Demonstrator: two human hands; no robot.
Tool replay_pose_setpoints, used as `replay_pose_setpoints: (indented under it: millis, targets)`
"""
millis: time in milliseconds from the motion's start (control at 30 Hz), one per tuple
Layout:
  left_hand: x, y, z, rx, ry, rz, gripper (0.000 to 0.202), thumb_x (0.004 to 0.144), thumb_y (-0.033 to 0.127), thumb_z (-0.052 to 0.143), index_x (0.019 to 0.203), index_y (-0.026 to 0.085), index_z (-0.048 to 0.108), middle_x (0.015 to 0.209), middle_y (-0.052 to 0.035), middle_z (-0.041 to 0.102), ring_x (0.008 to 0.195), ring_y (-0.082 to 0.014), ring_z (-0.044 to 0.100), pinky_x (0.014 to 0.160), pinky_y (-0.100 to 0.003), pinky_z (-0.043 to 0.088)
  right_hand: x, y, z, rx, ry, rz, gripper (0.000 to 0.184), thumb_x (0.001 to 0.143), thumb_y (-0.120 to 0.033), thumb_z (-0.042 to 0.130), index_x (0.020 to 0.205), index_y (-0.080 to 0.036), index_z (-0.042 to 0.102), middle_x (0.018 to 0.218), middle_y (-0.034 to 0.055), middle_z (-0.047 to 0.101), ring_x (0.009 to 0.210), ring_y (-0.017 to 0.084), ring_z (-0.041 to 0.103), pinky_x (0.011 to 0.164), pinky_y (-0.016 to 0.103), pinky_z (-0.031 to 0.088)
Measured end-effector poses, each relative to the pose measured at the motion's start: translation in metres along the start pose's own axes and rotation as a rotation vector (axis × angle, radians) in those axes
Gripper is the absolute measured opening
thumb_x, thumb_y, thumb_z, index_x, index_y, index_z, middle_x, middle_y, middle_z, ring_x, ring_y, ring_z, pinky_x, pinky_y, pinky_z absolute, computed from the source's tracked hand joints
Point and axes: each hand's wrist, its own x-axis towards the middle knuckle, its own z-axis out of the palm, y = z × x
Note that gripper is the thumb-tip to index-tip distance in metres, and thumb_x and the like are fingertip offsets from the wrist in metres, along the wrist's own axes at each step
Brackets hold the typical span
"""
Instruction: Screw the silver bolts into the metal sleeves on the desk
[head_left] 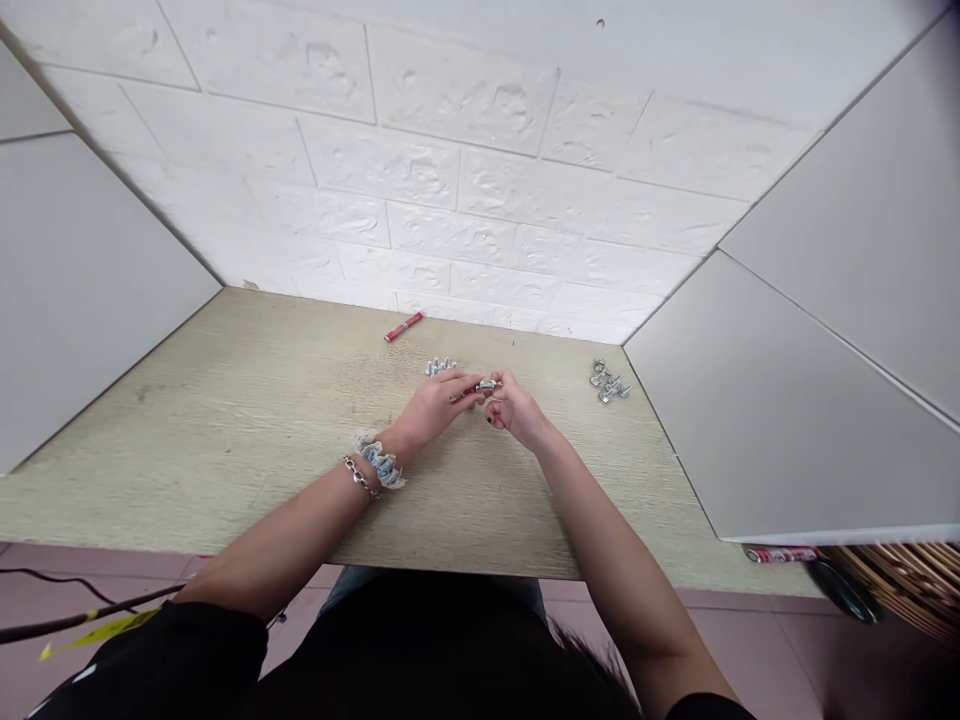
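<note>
My left hand [437, 405] and my right hand [514, 408] meet over the middle of the table. Between their fingertips is a small shiny metal bolt [487, 385], lying roughly level; its left end is covered by my left fingers. Both hands are closed on it in a pinch. Just behind my left hand stands a cluster of several silver bolts [440, 367], partly hidden by that hand. Off to the right, near the side panel, lies a loose heap of silver metal fasteners [610, 383], too small to tell apart well.
A red stick-shaped packet [403, 327] lies near the white brick-patterned wall [420, 160]. Grey panels [810, 400] border the wooden table [247, 420] on both sides. At the right front corner are another red tube [782, 554] and a woven basket [900, 585].
</note>
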Motion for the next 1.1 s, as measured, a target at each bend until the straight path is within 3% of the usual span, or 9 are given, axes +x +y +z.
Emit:
replay_pose_setpoints:
  millis: [133, 233, 333, 567, 633, 767, 833, 967, 1100]
  targets:
    - [-0.0004, 0.0005, -0.0001, 0.008, 0.001, 0.006, 0.021, 0.081, 0.025, 0.054, 0.1, 0.016, 0.061, 0.084, -0.0042, 0.062, 0.076, -0.0118, 0.058, 0.067, -0.022, 0.048, 0.0047, 0.0053, -0.0005, -0.071, 0.097, 0.02, 0.028, 0.077, -0.05, 0.037, 0.079, -0.021, 0.037, 0.063, -0.0035, 0.05, 0.036, 0.006, 0.037, 0.035, 0.019, 0.02]
    - [-0.0006, 0.0005, -0.0003, 0.02, -0.01, 0.023, 0.021, 0.082, 0.024, 0.053, 0.1, 0.016, 0.06, 0.085, -0.0043, 0.061, 0.077, -0.0121, 0.059, 0.068, -0.023, 0.048, 0.0054, 0.0063, 0.0009, -0.149, 0.153, 0.049, 0.048, 0.079, -0.063, 0.024, 0.06, -0.019, 0.032, 0.045, -0.0038, 0.036, 0.034, 0.007, 0.03, 0.035, 0.02, 0.018]
    - [-0.0008, 0.0, -0.0004, 0.022, -0.023, 0.03, 0.021, 0.082, 0.023, 0.053, 0.1, 0.017, 0.06, 0.085, -0.0039, 0.061, 0.076, -0.0118, 0.058, 0.068, -0.022, 0.048, 0.0027, 0.0037, 0.0011, -0.168, 0.14, 0.054, 0.047, 0.079, -0.06, 0.031, 0.054, -0.02, 0.025, 0.04, -0.006, 0.023, 0.035, 0.007, 0.026, 0.036, 0.021, 0.019]
    - [-0.0012, 0.0011, 0.0005, -0.008, -0.049, 0.016, 0.022, 0.081, 0.022, 0.054, 0.102, 0.017, 0.06, 0.081, -0.0028, 0.06, 0.072, -0.0106, 0.057, 0.066, -0.021, 0.047, -0.0011, -0.0018, 0.0014, 0.016, 0.002, 0.004, 0.01, 0.069, -0.027, 0.04, 0.076, -0.021, 0.036, 0.05, -0.0054, 0.044, 0.041, 0.01, 0.039, 0.038, 0.019, 0.025]
    - [-0.0012, 0.0027, 0.0005, -0.012, -0.061, 0.017, 0.023, 0.081, 0.022, 0.054, 0.103, 0.018, 0.059, 0.081, -0.0029, 0.06, 0.072, -0.0105, 0.057, 0.065, -0.021, 0.047, 0.0006, -0.0006, 0.002, 0.008, 0.068, 0.017, 0.009, 0.072, -0.03, 0.037, 0.075, -0.021, 0.035, 0.048, -0.0052, 0.043, 0.039, 0.01, 0.038, 0.037, 0.019, 0.023]
    - [-0.0006, 0.005, -0.0003, -0.03, -0.055, 0.023, 0.022, 0.082, 0.023, 0.052, 0.101, 0.016, 0.06, 0.086, -0.0049, 0.061, 0.076, -0.012, 0.058, 0.069, -0.023, 0.048, 0.0035, 0.0021, 0.0018, -0.173, 0.154, 0.083, 0.044, 0.082, -0.055, 0.019, 0.059, -0.02, 0.033, 0.04, -0.0036, 0.034, 0.034, 0.008, 0.031, 0.036, 0.021, 0.021]
    - [-0.0001, 0.0049, -0.001, -0.04, -0.069, 0.019, 0.021, 0.083, 0.024, 0.051, 0.1, 0.016, 0.06, 0.086, -0.0051, 0.061, 0.077, -0.0122, 0.058, 0.069, -0.023, 0.048, 0.0028, 0.0019, 0.0014, -0.245, 0.153, 0.079, 0.051, 0.08, -0.062, 0.021, 0.053, -0.02, 0.029, 0.039, -0.0047, 0.027, 0.033, 0.007, 0.027, 0.037, 0.022, 0.02]
    - [0.0002, 0.0025, -0.0024, -0.053, -0.106, 0.004, 0.023, 0.084, 0.025, 0.05, 0.102, 0.017, 0.059, 0.087, -0.0052, 0.061, 0.077, -0.0124, 0.058, 0.069, -0.024, 0.048, 0.0008, 0.0013, -0.0003, -0.243, 0.099, 0.022, 0.047, 0.078, -0.059, 0.037, 0.053, -0.02, 0.028, 0.042, -0.006, 0.025, 0.036, 0.006, 0.026, 0.038, 0.022, 0.021]
    - [0.0004, -0.0002, -0.003, -0.055, -0.057, -0.047, 0.022, 0.082, 0.026, 0.053, 0.1, 0.017, 0.062, 0.084, -0.0045, 0.062, 0.076, -0.0129, 0.058, 0.069, -0.024, 0.048, 0.0012, 0.0038, -0.0034, -0.24, 0.054, -0.103, 0.04, 0.078, -0.056, 0.042, 0.065, -0.018, 0.04, 0.054, -0.0037, 0.04, 0.046, 0.007, 0.039, 0.044, 0.021, 0.031]
